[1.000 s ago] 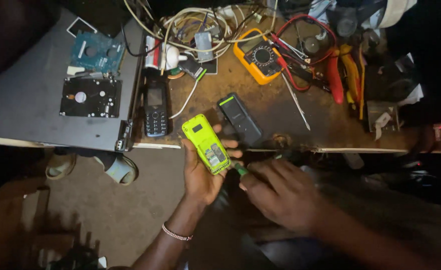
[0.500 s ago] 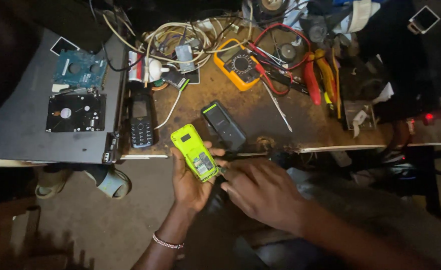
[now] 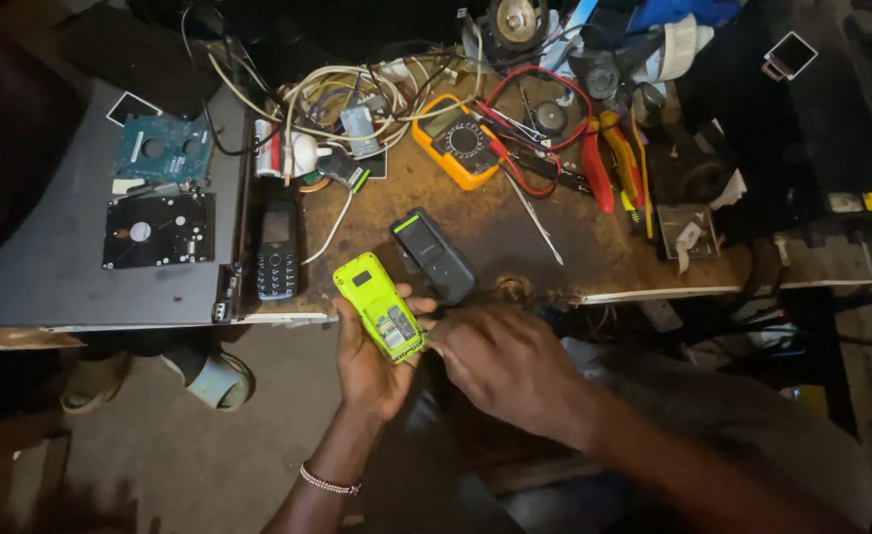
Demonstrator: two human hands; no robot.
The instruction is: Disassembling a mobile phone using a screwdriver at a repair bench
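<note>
- Left hand (image 3: pixel 372 361) clasps a green phone (image 3: pixel 379 308), back open, just off the tabletop (image 3: pixel 515 237) edge.
- Right hand (image 3: pixel 505 361) closes beside the phone's lower end; whether it grips anything cannot be told.
- A black phone (image 3: pixel 277 249) and multimeter (image 3: pixel 456 139) lie on the tabletop.

Left hand (image 3: pixel 372 361) has tipped the green phone (image 3: pixel 379 307) a bit more upright; right hand (image 3: pixel 505 361) has slid up closer to its lower end.

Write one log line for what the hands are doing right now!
left hand: holds lime-green opened phone | right hand: fingertips at phone's lower end | nearby: black phone cover on brown workbench
</note>
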